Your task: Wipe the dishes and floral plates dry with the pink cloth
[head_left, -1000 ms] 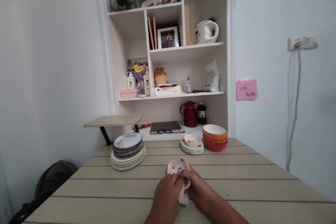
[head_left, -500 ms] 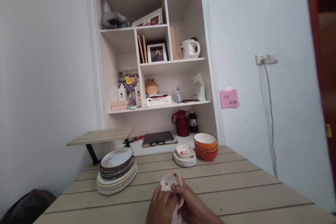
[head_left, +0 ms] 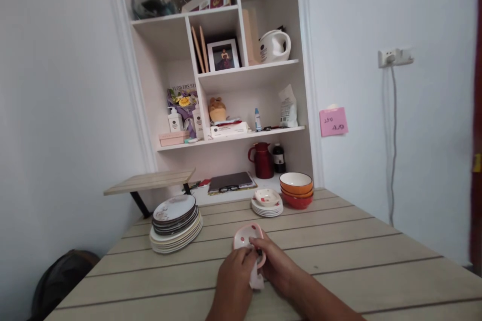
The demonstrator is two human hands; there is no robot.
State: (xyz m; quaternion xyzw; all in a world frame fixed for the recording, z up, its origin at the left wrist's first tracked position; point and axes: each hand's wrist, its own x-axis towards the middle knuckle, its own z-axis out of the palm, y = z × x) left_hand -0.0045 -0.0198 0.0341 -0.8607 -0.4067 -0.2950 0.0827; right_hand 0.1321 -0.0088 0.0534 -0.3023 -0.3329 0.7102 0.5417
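Observation:
A small pink-rimmed dish with red dots (head_left: 244,233) is held tilted above the table in front of me. My right hand (head_left: 276,261) grips its right side, the thumb reaching over the rim to the inside. My left hand (head_left: 236,270) is closed at the near side of the dish, fingers bent over its inside. A crumpled white tissue (head_left: 257,280) hangs out below the left fingers, which appear to pinch it against the dish. Part of the dish is hidden behind both hands.
On the slatted table (head_left: 339,251), a plate stack (head_left: 176,225) stands left. Small plates topped by a dish (head_left: 267,204) and orange and red bowls (head_left: 296,191) stand at the back. A raised wooden shelf (head_left: 150,180) is at the back left, before a wall cabinet holding a red jug (head_left: 262,161).
The camera view has tilted down and shifted, so the surroundings sit higher. Both hands still hold the dish and tissue, and more of the tissue shows below the left fingers.

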